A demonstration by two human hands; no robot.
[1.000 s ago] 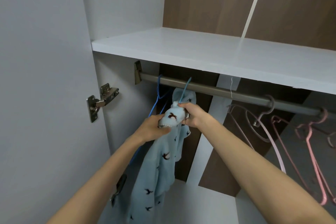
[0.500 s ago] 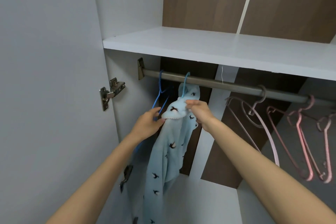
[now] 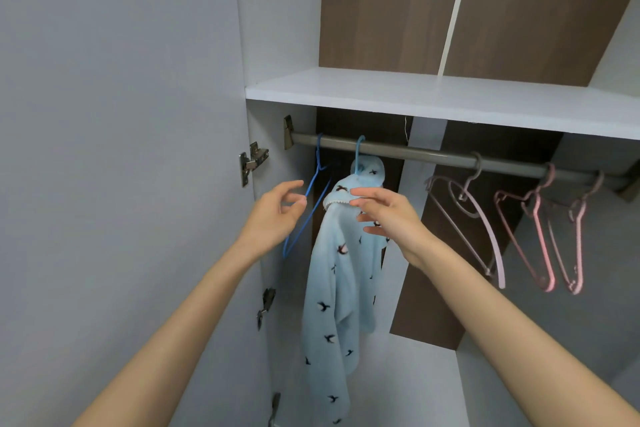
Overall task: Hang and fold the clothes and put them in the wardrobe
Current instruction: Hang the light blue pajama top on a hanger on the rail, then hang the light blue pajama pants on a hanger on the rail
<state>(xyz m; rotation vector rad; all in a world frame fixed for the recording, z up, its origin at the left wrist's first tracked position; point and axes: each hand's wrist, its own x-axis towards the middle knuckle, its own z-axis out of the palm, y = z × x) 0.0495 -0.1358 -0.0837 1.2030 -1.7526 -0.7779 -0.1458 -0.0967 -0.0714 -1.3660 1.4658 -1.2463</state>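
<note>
1. Garment [image 3: 332, 288]: pale blue with a bird print. It's inside the wardrobe [image 3: 277, 28], hung on a light-blue hanger [image 3: 359, 149] hooked over the rail [image 3: 433, 155], towards the rail's left end.
2. Handling, my read: soft, fleecy, light and limp. It hangs bunched and lopsided with one long drop, so it could slide off a thin hanger.
3. Where to hold: pinch the fabric at the shoulders or collar edge beside the hook. To move it, take the hanger hook rather than the cloth.
4. Left hand [image 3: 273, 218]: fingers relaxed, holding nothing. Its fingertips are right at the bare blue wire hanger [image 3: 319, 156]; can't tell if they touch.
5. Right hand [image 3: 388, 218]: fingers out straight with no grip. The index tip touches the trimmed top edge of the garment.
6. Wardrobe contents on the rail, left to right: the bare blue wire hanger, the hung garment, then several bare pink hangers [image 3: 541, 243] well apart to the right.
7. White shelf [image 3: 450, 94] sits just above the rail; I see nothing on its visible part.
8. Judgement: this item looks hung and needs straightening at most.
</note>
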